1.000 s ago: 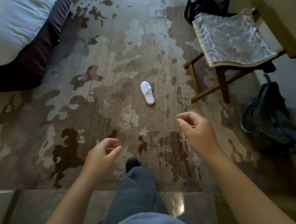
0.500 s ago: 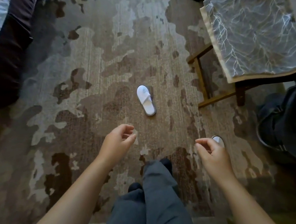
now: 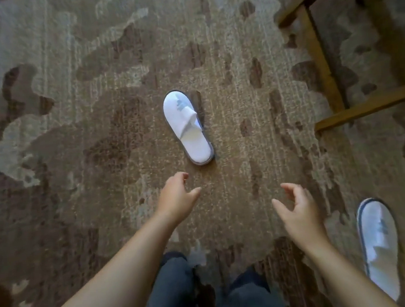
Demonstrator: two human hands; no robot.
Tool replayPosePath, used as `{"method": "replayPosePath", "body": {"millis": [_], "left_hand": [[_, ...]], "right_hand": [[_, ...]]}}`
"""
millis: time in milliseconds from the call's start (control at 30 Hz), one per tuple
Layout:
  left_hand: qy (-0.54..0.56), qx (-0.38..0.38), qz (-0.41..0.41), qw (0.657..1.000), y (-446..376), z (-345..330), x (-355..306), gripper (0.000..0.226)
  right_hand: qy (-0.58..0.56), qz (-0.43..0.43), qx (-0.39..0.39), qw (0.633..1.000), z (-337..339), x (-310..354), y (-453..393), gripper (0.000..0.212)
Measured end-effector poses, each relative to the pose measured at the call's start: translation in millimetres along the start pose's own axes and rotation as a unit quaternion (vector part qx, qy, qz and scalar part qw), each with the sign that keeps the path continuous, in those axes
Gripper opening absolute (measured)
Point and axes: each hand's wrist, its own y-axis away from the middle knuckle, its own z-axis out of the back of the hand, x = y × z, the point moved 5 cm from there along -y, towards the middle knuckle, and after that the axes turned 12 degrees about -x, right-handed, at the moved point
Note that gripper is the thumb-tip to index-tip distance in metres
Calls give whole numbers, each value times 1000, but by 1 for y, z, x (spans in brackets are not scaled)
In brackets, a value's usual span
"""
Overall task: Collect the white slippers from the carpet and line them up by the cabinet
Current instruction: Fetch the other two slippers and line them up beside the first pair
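Note:
A white slipper lies on the patterned carpet in the middle of the view, toe pointing away from me. A second white slipper lies at the lower right, also toe away. My left hand hovers just below the first slipper's heel, fingers loosely apart and empty, a short gap from it. My right hand hangs to the right of the left one, fingers curled open, holding nothing, to the left of the second slipper.
The wooden legs and crossbars of a chair stand at the upper right. My dark trouser legs fill the bottom centre. Carpet spreads out to the left and ahead.
The view has closed in and tilted down on the first slipper. Both hands have stretched forward toward it. The second slipper has come into full view at the lower right.

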Motion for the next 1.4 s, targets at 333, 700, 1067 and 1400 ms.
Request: {"method": "replayPosePath", "body": {"millis": [333,700,1067,1400], "left_hand": [[89,-150,-1,985,-166,-139,68,69],[77,-223,116,965,-189,-152,53,95],[233,-58,-9,971,-167,-159,25,38],[159,224,-125,953,-49,-285,-37,20]], "right_hand": [[146,0,2,989,-182,-130,-111,61],[195,1,-23,981,-189,-143,-101,57],[107,-26,-10,994,-173,-151,-96,47],[-3,-214,-233,949,-51,-270,-29,38]]}}
